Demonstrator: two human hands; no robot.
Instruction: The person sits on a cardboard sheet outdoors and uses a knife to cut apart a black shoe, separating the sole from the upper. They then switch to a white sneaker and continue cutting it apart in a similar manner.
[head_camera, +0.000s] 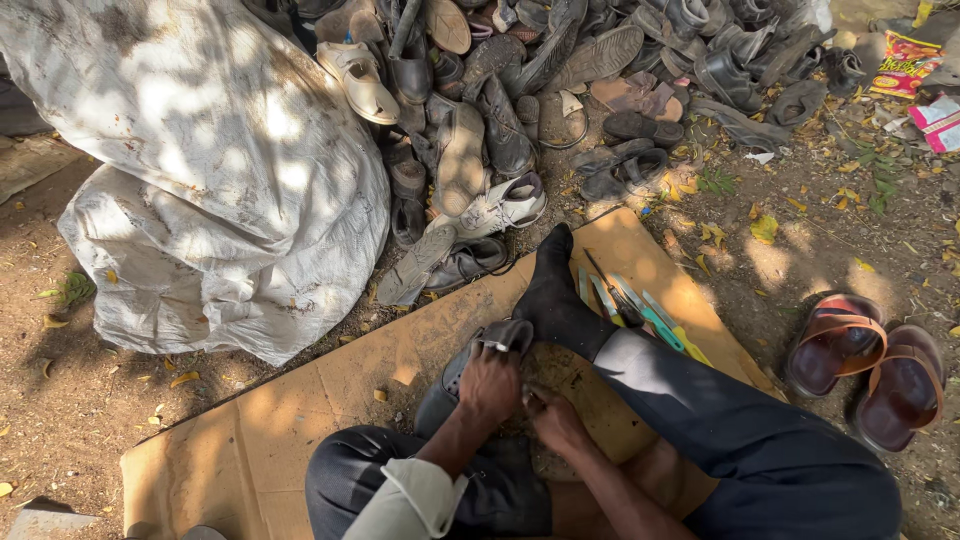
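Seated on a cardboard sheet (300, 400), the person closes the left hand (490, 383) over the top of a dark grey shoe (470, 370) lying between the knees, while the right hand (553, 418) pinches at its side, though what it grips I cannot tell. Just beyond the socked foot (550, 295) lie several teal and yellow tools (645, 315); brown sandals (865, 365) sit to the right. Farther off a heap of worn shoes (560, 80) leans against a large white sack (210, 170).

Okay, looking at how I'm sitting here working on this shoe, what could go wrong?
The left hand and right hand press close together on the dark shoe; if the right holds a blade or needle, which I can't tell, a slip might cut fingers. The loose tools lie right beside your socked foot, so shifting the leg could scatter them or jab it.
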